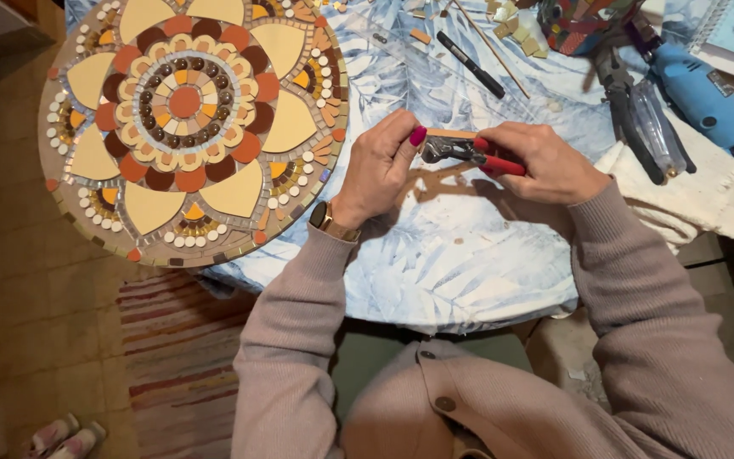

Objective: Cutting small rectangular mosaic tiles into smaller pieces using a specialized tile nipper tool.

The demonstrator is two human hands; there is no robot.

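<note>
My right hand [544, 161] grips red-handled tile nippers [467, 154] above the table's middle. Their metal jaws point left toward my left hand [381, 163]. My left hand pinches a thin orange-brown tile strip [450, 133] at the jaws; thumb and fingers are closed on it. A round mosaic panel [189, 119], patterned in cream, orange and brown pieces, lies at the left and overhangs the table's edge.
The table wears a blue leaf-print cloth [460, 255]. At the back lie a black marker [471, 65], a wooden stick [491, 48] and loose tile bits [513, 32]. Black pliers [630, 110], a blue rotary tool [711, 102] and a white towel [707, 200] lie at the right.
</note>
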